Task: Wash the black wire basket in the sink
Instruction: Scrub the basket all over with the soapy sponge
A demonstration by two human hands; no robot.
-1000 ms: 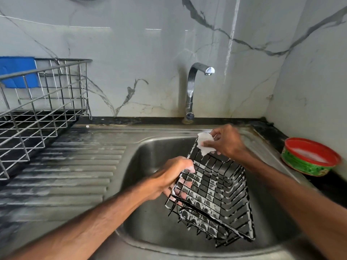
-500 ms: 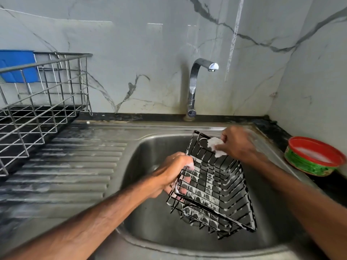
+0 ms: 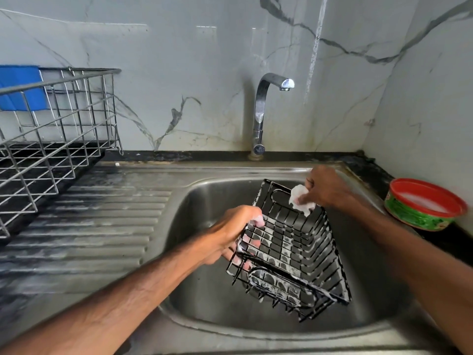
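Observation:
The black wire basket, streaked with white suds, is held tilted above the steel sink. My left hand grips the basket's left rim, fingers curled through the wires. My right hand pinches a small white scrub pad and presses it against the basket's far top edge. The chrome tap stands behind the sink and no water runs from it.
A steel wire dish rack stands on the ribbed drainboard at the left, with a blue item behind it. A red-rimmed green tub of white soap sits on the counter at the right. Marble walls close the back and right.
My right hand with the pad has slid to the right along the basket's far edge. The basket has turned a little in my left hand.

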